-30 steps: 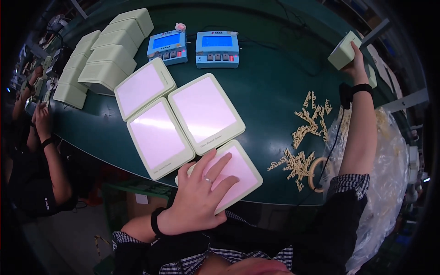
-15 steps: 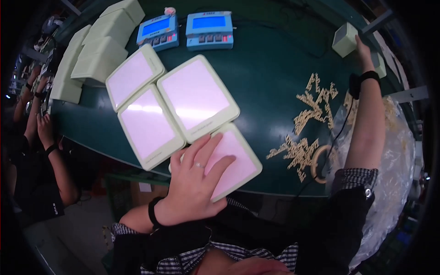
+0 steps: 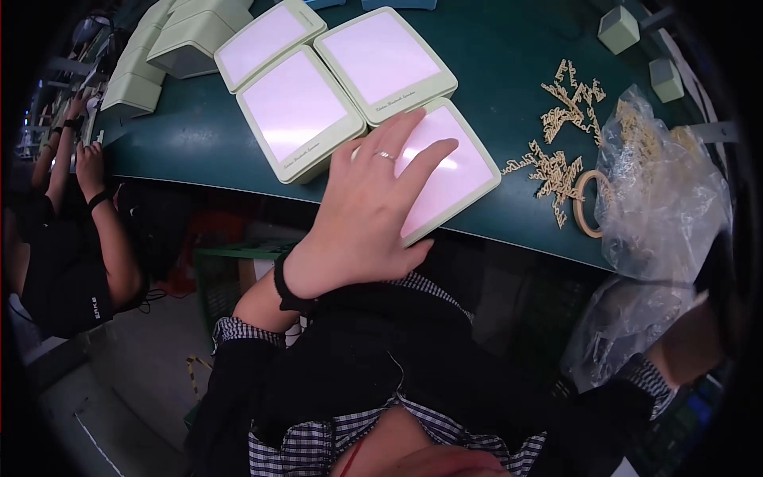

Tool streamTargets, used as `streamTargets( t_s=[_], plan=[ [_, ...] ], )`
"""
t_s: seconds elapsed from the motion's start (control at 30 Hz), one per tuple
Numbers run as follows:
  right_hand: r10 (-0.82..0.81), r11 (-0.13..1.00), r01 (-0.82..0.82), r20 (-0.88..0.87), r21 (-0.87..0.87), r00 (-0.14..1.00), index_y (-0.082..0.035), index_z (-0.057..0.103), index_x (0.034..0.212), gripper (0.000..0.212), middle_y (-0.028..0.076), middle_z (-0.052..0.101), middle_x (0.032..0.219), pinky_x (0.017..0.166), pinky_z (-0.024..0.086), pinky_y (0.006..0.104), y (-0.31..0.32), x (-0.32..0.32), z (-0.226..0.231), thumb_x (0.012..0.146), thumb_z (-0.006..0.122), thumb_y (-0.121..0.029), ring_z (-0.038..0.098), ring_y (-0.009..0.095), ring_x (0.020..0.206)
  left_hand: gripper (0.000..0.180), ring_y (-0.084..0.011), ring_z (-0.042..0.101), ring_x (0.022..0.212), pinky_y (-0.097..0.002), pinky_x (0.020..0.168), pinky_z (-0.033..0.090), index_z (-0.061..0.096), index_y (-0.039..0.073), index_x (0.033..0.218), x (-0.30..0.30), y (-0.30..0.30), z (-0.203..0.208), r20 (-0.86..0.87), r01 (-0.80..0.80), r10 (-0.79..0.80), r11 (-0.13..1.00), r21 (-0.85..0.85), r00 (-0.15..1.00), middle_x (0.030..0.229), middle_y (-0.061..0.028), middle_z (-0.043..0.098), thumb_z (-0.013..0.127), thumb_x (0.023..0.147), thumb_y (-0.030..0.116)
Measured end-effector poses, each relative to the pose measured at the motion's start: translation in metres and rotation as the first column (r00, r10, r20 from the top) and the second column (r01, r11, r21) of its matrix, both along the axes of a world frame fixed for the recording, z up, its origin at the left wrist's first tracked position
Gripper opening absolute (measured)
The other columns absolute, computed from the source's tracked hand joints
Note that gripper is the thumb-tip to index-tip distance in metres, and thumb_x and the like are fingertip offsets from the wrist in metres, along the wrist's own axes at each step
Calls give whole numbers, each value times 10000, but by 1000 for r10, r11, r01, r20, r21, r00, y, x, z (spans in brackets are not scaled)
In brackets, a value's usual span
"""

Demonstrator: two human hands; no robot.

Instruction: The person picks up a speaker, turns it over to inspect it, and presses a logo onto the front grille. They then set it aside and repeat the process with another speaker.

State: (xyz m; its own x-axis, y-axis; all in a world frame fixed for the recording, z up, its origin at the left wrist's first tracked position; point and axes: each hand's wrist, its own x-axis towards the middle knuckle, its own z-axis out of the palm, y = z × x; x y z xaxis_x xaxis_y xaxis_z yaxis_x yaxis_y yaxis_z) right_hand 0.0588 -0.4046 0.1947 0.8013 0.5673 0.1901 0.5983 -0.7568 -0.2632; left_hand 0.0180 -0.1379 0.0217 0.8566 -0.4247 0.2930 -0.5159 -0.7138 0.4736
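Spread across the nearest cream panel (image 3: 449, 171) are the fingers of my left hand (image 3: 366, 191), with its thumb by the near edge. This panel has rounded corners and a glossy pale-pink face. Three similar panels lie close beyond it: one on the left (image 3: 298, 107), one at the back left (image 3: 270, 44) and one farther back (image 3: 385, 60). My right hand (image 3: 699, 338) is low at the far right, beside a clear plastic bag (image 3: 660, 191). It is dark and blurred, so its fingers cannot be made out.
Cream angled housings (image 3: 199, 40) stand in rows at the back left. Two small cream blocks, a farther (image 3: 618, 30) and a nearer one (image 3: 666, 79), sit at the far right. Tan script-shaped pieces (image 3: 556, 171) lie near a tape roll (image 3: 590, 203). Another person's arm (image 3: 99, 191) is at left.
My right hand has left the small cream block at the back right and dropped to the lower right. My left hand stays on the near panel. The view has shifted, hiding most of the blue-screened boxes.
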Motion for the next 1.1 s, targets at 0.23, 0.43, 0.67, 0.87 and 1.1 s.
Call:
streamTargets(
  t_s=[0.23, 0.43, 0.67, 0.87, 1.1],
  plan=[
    [710, 676, -706, -440, 209, 549, -29, 630, 1243, 571, 250, 633, 1179, 873, 514, 440, -5, -104, -51, 857, 716, -441, 666, 328, 991, 847, -394, 420, 1315, -465, 1038, 336, 514, 137, 1337, -15, 11, -11, 6, -61, 61, 997, -40, 998, 1468, -187, 409, 748, 523, 132],
    [306, 412, 412, -549, 813, 778, 65, 453, 1362, 572, 208, 621, 1191, 960, 483, 367, 20, -110, -203, 917, 660, -227, 645, 270, 1064, 858, -387, 432, 1309, -462, 1023, 344, 504, 115, 1350, -12, 3, -16, 74, -20, 26, 996, -92, 997, 1475, -192, 391, 749, 528, 137],
    [361, 422, 590, -725, 688, 587, 64, 412, 1375, 513, 185, 613, 1169, 929, 492, 312, 38, -91, -222, 923, 605, -84, 650, 225, 1034, 904, -383, 396, 1325, -468, 976, 327, 480, 148, 1379, -15, 2, -24, 30, -78, 84, 987, -143, 996, 1457, -194, 391, 782, 527, 162],
    [368, 432, 606, -744, 668, 558, 64, 418, 1366, 475, 183, 615, 1157, 903, 506, 309, 41, -90, -228, 931, 578, -43, 661, 219, 998, 897, -383, 397, 1323, -475, 977, 332, 462, 139, 1399, -14, 3, -20, 20, -57, 59, 993, -104, 998, 1458, -211, 379, 790, 565, 180],
    [367, 427, 604, -740, 673, 564, 64, 433, 1346, 434, 176, 620, 1146, 864, 525, 305, 44, -89, -229, 948, 563, -52, 673, 216, 956, 896, -425, 396, 1338, -484, 1077, 337, 473, 116, 1399, -15, 7, -13, -51, -63, 59, 994, -90, 997, 1479, -230, 371, 824, 577, 195]
  ],
)
